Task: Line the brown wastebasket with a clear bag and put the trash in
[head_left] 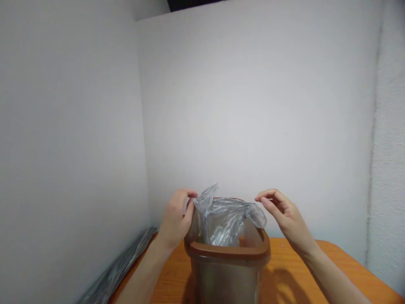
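A brown plastic trash bin [228,251] stands upright on the table, its mouth facing up. A thin grey translucent plastic bag [226,217] hangs inside it, crumpled, with its upper edge lying over the far part of the rim. One corner of the bag sticks up at the left; another bulges over the right side. My left hand [177,215] is beside the left corner, thumb and fingers apart; whether the fingertips touch the plastic is unclear. To the right of the bin, my right hand [286,213] is raised with fingers loosely curved, holding nothing and apart from the bag.
The orange-brown wooden table [284,257] carries the bin. A bundle of grey plastic [126,266] lies along the left edge, against the left wall. White walls [237,105] rise close behind the table and at the left.
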A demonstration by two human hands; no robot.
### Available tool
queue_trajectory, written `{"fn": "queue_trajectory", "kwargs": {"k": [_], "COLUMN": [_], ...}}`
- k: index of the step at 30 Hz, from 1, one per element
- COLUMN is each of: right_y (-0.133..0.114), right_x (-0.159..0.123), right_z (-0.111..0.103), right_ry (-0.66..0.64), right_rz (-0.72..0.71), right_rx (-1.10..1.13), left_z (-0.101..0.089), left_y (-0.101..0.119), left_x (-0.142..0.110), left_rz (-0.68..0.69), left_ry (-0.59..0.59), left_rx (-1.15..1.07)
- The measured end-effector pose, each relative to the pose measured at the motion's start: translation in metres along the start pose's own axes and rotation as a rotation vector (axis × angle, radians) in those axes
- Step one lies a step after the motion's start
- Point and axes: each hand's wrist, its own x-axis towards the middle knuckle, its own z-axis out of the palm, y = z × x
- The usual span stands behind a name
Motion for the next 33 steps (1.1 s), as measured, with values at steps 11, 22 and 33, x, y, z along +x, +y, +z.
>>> {"fn": "queue_trajectory", "kwargs": {"k": [11, 22, 33], "right_y": [-0.008, -0.034, -0.032], "right_x": [0.024, 0.0, -0.073], "right_z": [0.03, -0.017, -0.038], "right_ry": [-0.573, -0.511, -0.24], "right_rz": [-0.202, -0.453, -1.108], "right_rx": [-0.923, -0.758, -0.934], "left_z": [0.024, -0.055, -0.068], "left_y": [0.011, 0.01, 0.021], "left_x": [0.04, -0.004, -0.057], "left_rz": [0.391, 0.988, 1.118], "left_ry": [-0.543, -0.296, -0.383], "left_rx": [0.447, 0.616, 0.64]}}
